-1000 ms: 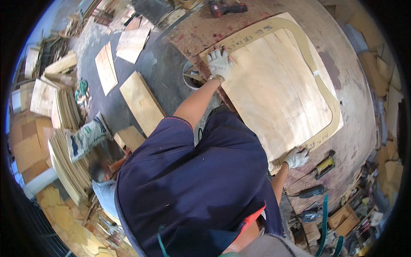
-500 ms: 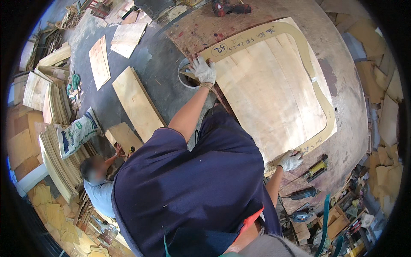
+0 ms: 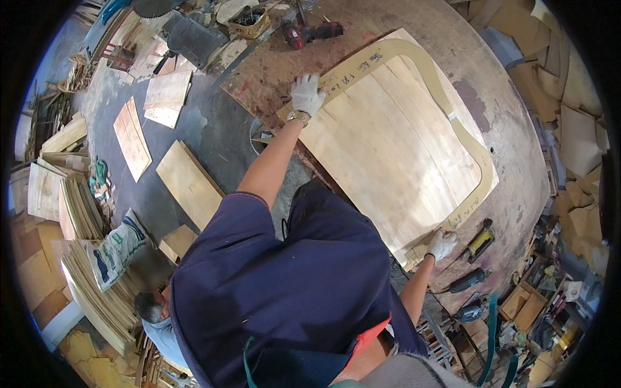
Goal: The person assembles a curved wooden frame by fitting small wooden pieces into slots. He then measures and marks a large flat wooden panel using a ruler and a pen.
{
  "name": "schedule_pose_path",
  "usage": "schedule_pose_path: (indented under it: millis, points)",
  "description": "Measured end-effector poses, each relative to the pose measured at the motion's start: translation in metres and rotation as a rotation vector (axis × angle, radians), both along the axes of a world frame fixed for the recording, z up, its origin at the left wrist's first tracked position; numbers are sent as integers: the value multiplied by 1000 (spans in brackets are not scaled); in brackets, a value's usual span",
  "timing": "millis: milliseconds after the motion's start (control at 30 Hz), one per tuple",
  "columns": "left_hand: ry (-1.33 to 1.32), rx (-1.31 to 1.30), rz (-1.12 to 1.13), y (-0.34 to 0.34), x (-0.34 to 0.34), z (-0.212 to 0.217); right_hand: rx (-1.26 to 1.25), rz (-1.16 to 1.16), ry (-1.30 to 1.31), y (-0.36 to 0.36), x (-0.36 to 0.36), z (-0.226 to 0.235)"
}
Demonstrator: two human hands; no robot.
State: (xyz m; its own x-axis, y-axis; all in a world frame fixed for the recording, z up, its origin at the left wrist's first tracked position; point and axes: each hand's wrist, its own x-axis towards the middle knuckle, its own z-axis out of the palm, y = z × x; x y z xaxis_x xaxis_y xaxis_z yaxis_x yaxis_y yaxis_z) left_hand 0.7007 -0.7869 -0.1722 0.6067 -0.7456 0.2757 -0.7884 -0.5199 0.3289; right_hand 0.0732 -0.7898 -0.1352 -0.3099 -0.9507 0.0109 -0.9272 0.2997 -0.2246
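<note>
Seen from above, a person in a dark blue shirt leans over a round workbench [image 3: 517, 149]; a large plywood sheet [image 3: 388, 149] lies flat on it; the gloved left hand [image 3: 306, 94] presses spread fingers on its far corner; the gloved right hand [image 3: 442, 244] grips its near corner; a curved template [image 3: 453, 123] lies on top.

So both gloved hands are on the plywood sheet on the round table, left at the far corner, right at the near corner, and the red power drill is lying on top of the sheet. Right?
Not quite. In the head view the red power drill lies on the round table beyond the plywood sheet, not on it. The rest holds: the left hand is at the far corner, the right hand at the near corner, both gloved.
</note>
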Motion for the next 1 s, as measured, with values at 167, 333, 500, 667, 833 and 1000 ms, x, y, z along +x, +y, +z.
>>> schedule_pose_path:
  millis: [167,333,500,667,833,1000]
  points:
    - [174,-36,-10,-11,6,-12,-3,-231,-237,-7,-11,-18]
    - [195,-109,-11,-9,6,-11,-22,-254,-375,-7,-20,-22]
    - [305,-67,-13,-9,7,0,-19,-237,-463,-14,-29,-32]
    - [444,-27,-159,11,66,8,-29,-240,-253,-12,-23,-15]
    - [-323,195,435,88,177,17,-146,-281,-81,9,20,32]
    - [-23,502,404,136,241,20,-232,-214,-281,29,81,43]
